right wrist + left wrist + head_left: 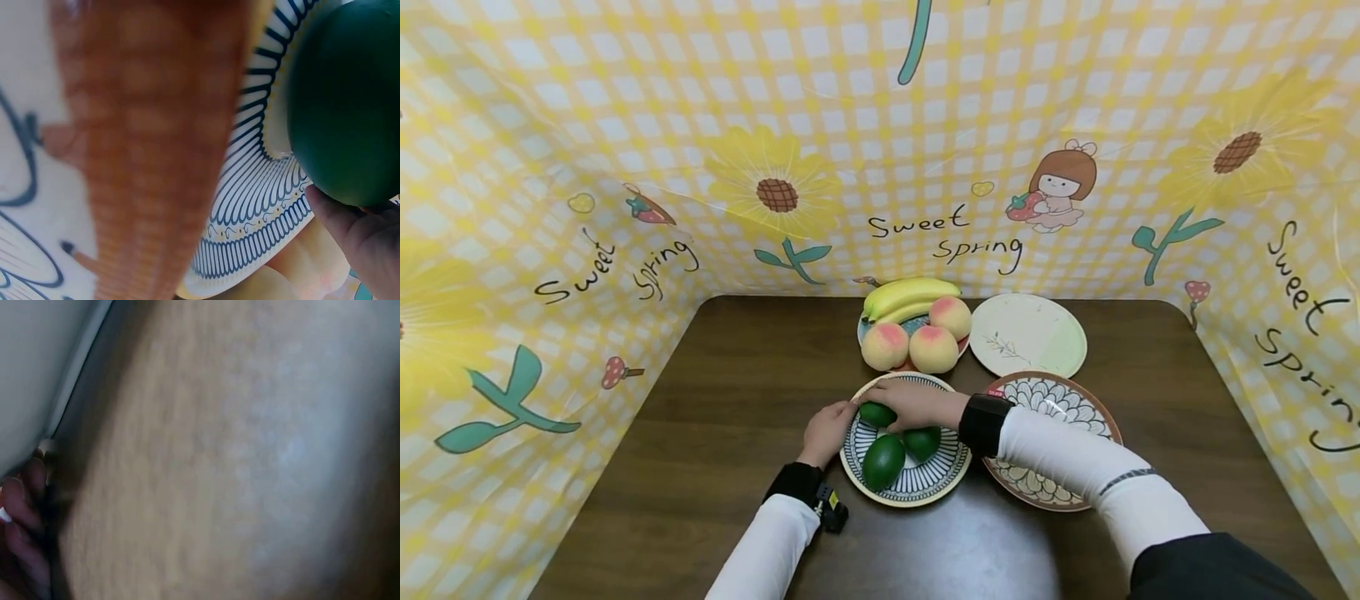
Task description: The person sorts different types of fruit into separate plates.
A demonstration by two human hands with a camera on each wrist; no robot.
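Over at the far-left part of the round, dark-striped white plate (pixel 938 479), the right hand (pixel 917 403) has its fingers wrapped round a glossy dark-green oval fruit (pixel 876 414) while the left hand (pixel 827 431) pinches the rim (pixel 907 502), probably just for steadiness.

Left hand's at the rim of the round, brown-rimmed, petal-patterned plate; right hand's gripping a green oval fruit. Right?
Wrong plate: the head view shows the left hand at the rim of the round white plate with dark stripes, not the brown-rimmed, petal-patterned plate. The right hand is gripping a green oval fruit, as you say.
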